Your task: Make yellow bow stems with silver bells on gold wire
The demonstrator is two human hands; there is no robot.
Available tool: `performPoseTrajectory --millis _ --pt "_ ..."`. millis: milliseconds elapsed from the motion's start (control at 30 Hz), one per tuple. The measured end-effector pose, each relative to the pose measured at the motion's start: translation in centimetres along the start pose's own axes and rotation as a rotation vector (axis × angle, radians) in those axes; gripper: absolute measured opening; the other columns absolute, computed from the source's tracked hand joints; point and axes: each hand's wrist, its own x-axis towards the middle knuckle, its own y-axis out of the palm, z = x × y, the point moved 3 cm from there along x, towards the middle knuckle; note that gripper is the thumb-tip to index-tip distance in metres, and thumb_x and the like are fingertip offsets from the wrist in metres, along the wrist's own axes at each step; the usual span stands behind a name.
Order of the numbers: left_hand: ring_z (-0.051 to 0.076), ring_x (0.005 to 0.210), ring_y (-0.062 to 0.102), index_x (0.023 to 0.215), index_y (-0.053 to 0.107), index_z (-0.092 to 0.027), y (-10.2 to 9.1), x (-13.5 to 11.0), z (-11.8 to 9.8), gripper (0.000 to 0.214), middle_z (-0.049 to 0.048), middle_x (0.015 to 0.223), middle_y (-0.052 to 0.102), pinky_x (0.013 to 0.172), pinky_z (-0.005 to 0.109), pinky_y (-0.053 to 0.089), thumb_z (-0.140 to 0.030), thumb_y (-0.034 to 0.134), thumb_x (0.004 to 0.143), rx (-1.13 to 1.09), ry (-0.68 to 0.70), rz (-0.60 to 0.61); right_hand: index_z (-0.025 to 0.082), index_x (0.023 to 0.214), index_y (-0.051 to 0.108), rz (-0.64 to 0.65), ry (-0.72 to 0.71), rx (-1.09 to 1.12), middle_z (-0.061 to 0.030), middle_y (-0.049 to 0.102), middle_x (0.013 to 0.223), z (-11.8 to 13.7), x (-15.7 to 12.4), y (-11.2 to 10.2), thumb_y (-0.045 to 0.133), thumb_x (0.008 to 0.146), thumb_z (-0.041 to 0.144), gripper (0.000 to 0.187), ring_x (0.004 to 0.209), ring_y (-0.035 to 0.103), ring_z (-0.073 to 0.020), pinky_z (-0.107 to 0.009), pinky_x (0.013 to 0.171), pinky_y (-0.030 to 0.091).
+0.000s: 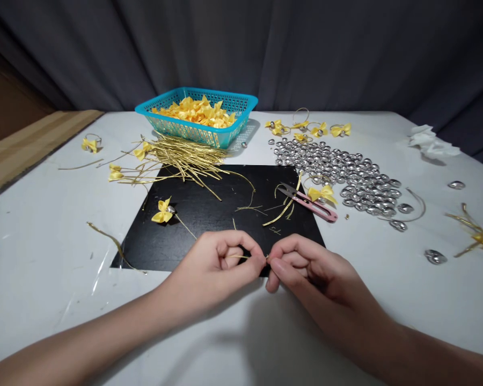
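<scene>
Left hand [221,262], lower centre of the frame: thumb and forefinger pinched on a thin gold cord [238,256]. Right hand [312,268], lower centre-right: thumb and forefinger pressed together at the cord's end, just beside the left fingertips; the end itself is mostly hidden. Fingertip hold, probably because so fine a cord would vanish inside a fist.

Yellow bow [162,210], 1 item, centre-left of the frame, lying on a black mat [213,214]: glossy, folded into pointed loops, with 1 silver bead [170,209] at its right side. A thin strand runs from the bead toward the left hand; seemingly the held cord, though the hand covers part of its course. The dark mat presumably makes pale strands easier to see.

Blue basket [230,140], upper centre: contains loose bows, likely to stop them scattering. Bundle of gold cords [185,155], below it. Silver beads [326,161], right, spread loosely, perhaps for easy picking. Pink snips [312,206], 1 pair, at the mat's right edge, apparently for quick reach.
</scene>
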Motion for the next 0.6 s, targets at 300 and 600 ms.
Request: performPoseTrajectory --millis 300,600 --pt "0.005 0.041 0.017 0.070 0.058 -0.014 0.14 0.07 -0.19 0.015 -0.0115 0.041 0.026 0.039 0.019 0.013 -0.028 0.058 0.076 0.004 -0.015 0.009 0.019 0.082 0.052 -0.003 0.004 -0.037 0.0000 0.060 0.064 0.23 0.12 -0.02 0.045 0.091 0.030 0.015 0.049 0.042 -0.0084 -0.019 0.045 0.032" --pt "0.005 0.041 0.017 0.070 0.057 -0.014 0.11 0.07 0.08 0.016 -0.0110 0.041 0.028 0.038 0.019 0.013 -0.028 0.058 0.077 -0.029 -0.012 0.004 0.019 0.083 0.052 -0.002 0.000 -0.061 0.0005 0.061 0.064 0.20 0.04 0.01 0.046 0.090 0.029 0.014 0.048 0.042 -0.0083 -0.019 0.045 0.033"
